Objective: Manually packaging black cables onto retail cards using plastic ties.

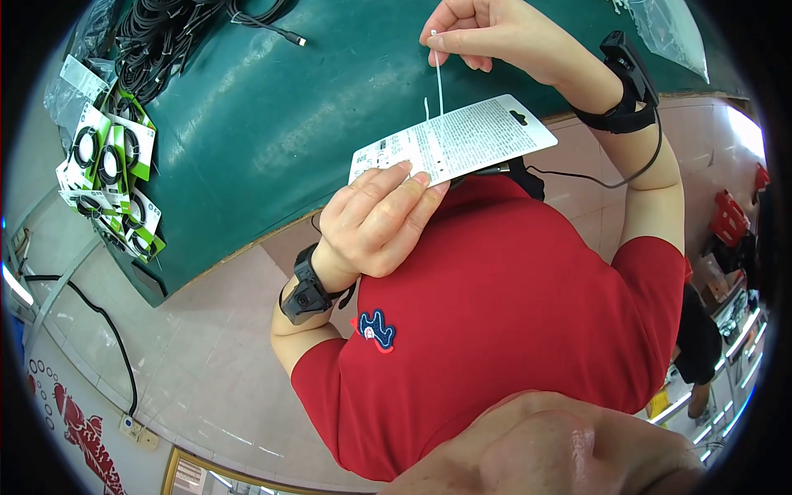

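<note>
My left hand (375, 219) grips the lower edge of a white printed packaging card (487, 132), with its fingers bent over the printed side. The card has a dark hanger slot near its right end and lies tilted over the table's near edge. A thin white cable tie (439, 82) rises from the card, and a short end of it sticks up beside it. Above the card, my right hand (487, 37) pinches the tie's upper end between thumb and fingers. The card's underside is hidden.
Several carded black cables (107, 161) with green edges are piled at the green table's (272, 107) left side. Behind them lies a heap of loose black cables (161, 41). A clear plastic bag (672, 33) rests at the far right.
</note>
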The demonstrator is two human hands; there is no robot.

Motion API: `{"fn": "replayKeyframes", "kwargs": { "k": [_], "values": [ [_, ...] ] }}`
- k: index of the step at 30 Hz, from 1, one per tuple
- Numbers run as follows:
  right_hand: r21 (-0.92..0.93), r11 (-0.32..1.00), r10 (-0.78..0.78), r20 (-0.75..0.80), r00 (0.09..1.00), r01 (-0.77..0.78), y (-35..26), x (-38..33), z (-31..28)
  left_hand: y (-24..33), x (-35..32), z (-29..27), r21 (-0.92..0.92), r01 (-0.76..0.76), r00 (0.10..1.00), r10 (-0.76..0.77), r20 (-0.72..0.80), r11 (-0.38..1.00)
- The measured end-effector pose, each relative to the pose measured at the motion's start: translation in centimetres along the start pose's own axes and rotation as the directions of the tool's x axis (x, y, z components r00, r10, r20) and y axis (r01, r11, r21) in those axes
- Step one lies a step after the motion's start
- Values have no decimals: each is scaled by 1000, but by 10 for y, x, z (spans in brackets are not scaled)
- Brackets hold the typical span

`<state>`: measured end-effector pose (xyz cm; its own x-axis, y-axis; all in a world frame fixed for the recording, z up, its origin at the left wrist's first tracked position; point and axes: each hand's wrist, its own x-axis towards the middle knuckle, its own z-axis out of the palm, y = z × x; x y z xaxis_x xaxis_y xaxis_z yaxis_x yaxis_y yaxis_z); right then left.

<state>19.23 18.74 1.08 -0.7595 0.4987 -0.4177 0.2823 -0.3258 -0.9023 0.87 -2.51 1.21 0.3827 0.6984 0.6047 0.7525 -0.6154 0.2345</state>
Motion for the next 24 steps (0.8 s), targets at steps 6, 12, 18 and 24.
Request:
{"fn": "replayKeyframes", "kwargs": {
  "k": [6, 12, 18, 24],
  "values": [
    [16, 1000, 26, 15, 1000, -26, 0, -1, 2, -1, 0, 1, 1, 7, 1000, -7, -19, 1000],
    [56, 998, -2, 58, 998, -1, 7, 2, -1, -1, 2, -2, -2, 1, 1000, -1, -4, 1000],
    [85, 996, -4, 54, 999, 0, 7, 4, -1, -3, 4, -2, 10, 0, 1000, 0, 3, 1000],
    [59, 998, -1, 44, 999, -2, 2, 3, 0, -12, 5, 6, 58, -16, 998, 20, -63, 998]
  ]
}}
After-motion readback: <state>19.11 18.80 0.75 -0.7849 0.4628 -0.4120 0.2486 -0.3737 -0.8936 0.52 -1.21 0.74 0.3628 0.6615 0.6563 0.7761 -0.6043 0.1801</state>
